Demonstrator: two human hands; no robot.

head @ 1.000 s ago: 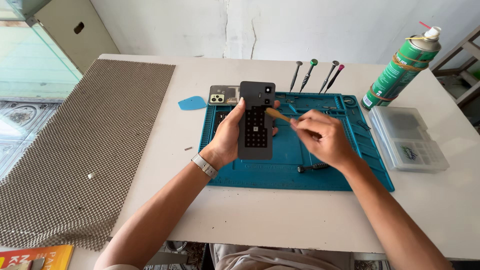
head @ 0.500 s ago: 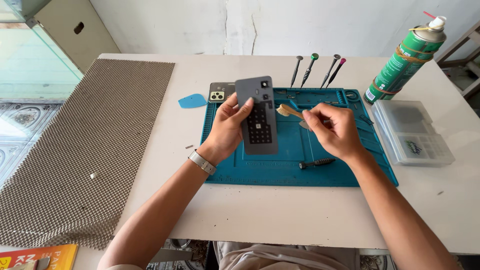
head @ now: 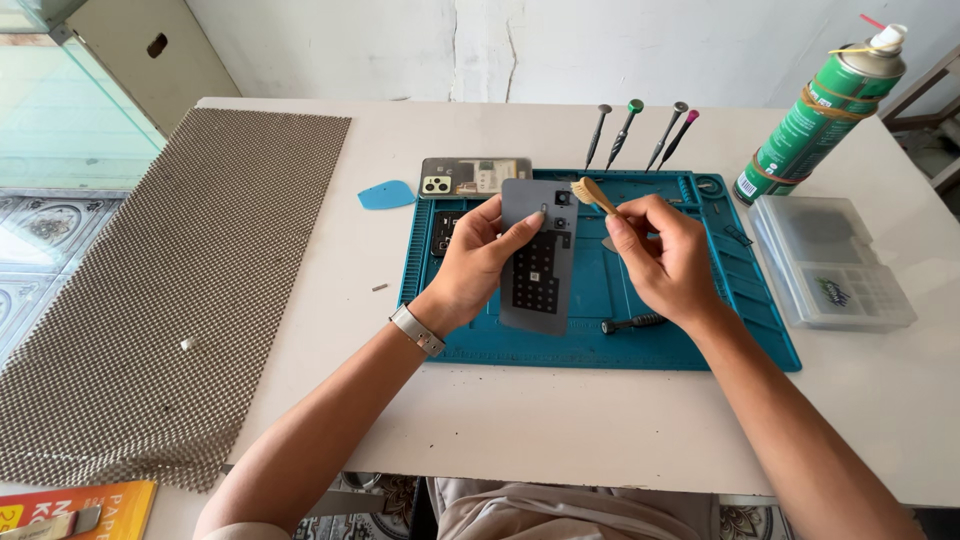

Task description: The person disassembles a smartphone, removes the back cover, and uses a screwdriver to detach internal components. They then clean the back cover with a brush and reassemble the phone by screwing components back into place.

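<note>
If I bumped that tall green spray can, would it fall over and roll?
Probably yes. The green spray can stands upright, tall and narrow, so a bump would likely tip it. Its round body would probably roll across the smooth white table, perhaps stopping against the clear plastic box beside it.

My view looks down on white table (head: 560,440), matte top, faint scuffs. Back wall (head: 560,45) white plaster, vertical crack and patchy paint near centre. Beige cabinet (head: 150,50) upper left, dark oval hole in its face. Glass panel (head: 60,130) beside it, greenish tint. Patterned floor tiles (head: 40,240) visible at left past table edge, more under front edge. I note grey shelf frame (head: 935,110) at far right. Daylight soft, even, shadows weak.
</note>
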